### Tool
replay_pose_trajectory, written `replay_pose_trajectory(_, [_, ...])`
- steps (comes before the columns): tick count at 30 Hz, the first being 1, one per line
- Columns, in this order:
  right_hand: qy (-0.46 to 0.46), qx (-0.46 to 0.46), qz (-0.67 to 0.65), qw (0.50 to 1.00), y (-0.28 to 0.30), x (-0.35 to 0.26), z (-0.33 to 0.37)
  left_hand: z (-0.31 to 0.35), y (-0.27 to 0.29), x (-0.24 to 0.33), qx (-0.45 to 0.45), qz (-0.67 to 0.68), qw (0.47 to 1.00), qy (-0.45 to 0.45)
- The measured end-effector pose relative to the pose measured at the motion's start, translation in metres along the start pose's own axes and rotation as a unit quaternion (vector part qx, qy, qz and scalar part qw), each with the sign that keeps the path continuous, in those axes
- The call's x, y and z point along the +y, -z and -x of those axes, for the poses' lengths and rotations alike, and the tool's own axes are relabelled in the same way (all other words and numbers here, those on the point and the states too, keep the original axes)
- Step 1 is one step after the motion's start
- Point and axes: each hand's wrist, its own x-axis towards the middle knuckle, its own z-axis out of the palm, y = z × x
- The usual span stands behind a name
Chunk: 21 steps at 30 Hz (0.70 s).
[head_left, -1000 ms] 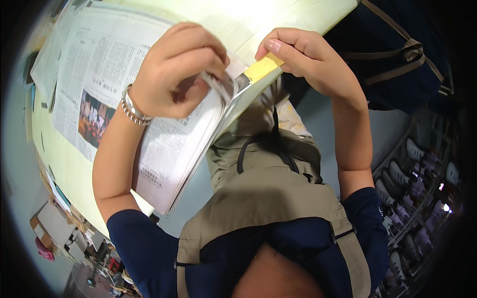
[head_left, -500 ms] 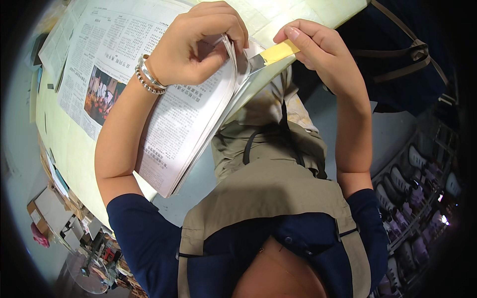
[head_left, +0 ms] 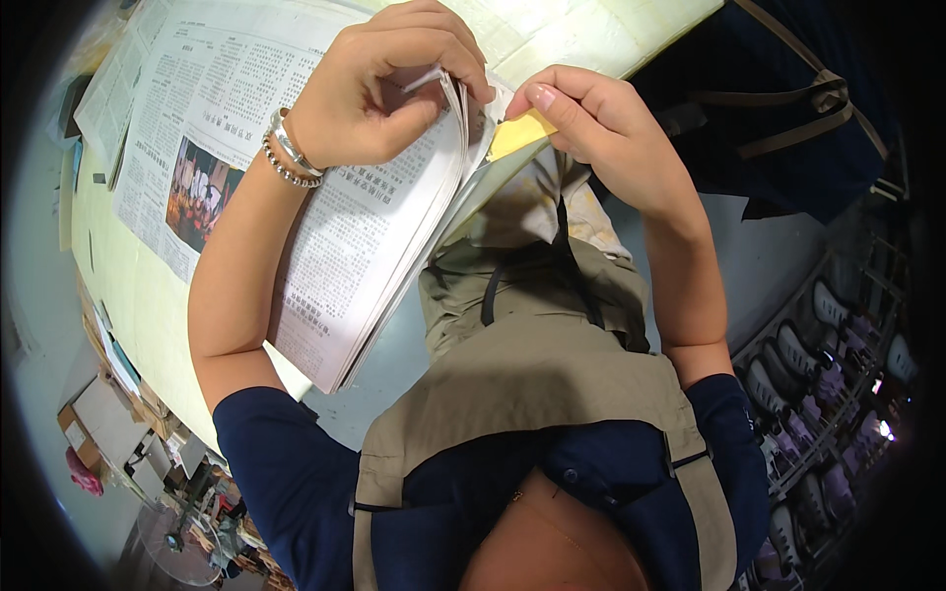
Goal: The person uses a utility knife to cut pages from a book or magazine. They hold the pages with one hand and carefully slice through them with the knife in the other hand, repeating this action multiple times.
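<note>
Curled over the top edge of a thick folded newspaper (head_left: 350, 251), my left hand (head_left: 384, 94) grips its pages between thumb and fingers and lifts them slightly. My right hand (head_left: 611, 128) pinches a flat blade with a yellow handle (head_left: 520, 134). The blade's metal end is between or behind the page edges at the fold, so most of it is hidden. The folded newspaper hangs partly over the table edge.
An open newspaper sheet with a colour photo (head_left: 204, 187) lies on the pale green table (head_left: 128, 241) at left. A dark cloth with brown straps (head_left: 788, 108) hangs at upper right. Racks of shoe-shaped items (head_left: 788, 355) stand at right. Boxes (head_left: 94, 424) and clutter sit lower left.
My right hand has moved left and slightly down, pushing the yellow-handled blade deeper into the newspaper's fold. Its metal end showed earlier. My left hand has barely moved.
</note>
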Motion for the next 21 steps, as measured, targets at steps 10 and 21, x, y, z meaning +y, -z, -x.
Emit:
replay_pose_trajectory(10, [-0.052, -0.033, -0.063, 0.996, -0.032, -0.005, 0.013, 0.018, -0.007, -0.022, 0.105, 0.268, 0.955, 0.071])
replay_pose_trajectory(21, [-0.066, -0.213, -0.083, 0.971, -0.121, -0.020, 0.034, 0.022, 0.004, -0.050, 0.150, 0.419, 0.896, -0.015])
